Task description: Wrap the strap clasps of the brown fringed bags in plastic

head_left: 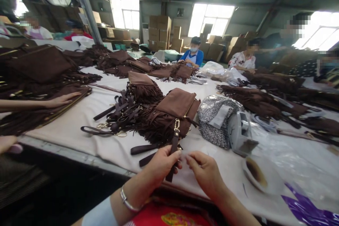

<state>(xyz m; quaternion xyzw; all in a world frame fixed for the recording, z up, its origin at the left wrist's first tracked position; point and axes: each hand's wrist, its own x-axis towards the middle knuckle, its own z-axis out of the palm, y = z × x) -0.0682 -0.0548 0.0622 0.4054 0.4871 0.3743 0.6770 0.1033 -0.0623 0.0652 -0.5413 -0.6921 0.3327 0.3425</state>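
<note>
My left hand [166,160] is closed around a dark brown wrist strap [174,142], whose gold clasp rests against a fringed brown bag [174,104]. Close beside it, my right hand [202,167] pinches with thumb and forefinger; something pale and thin shows between the two hands, too small to name. A second fringed brown bag [144,86] lies just behind the first. To their left is a heap of dark straps with gold hooks [123,113]. More strap ends poke out under the near bag.
Right of the bags are a plastic-wrapped grey knitted item [215,120], a white dispenser [241,132] and a roll of tape [256,173]. Purple plastic [307,204] lies at lower right. A co-worker's hand [63,99] presses on brown bags at left. Other people sit across the table.
</note>
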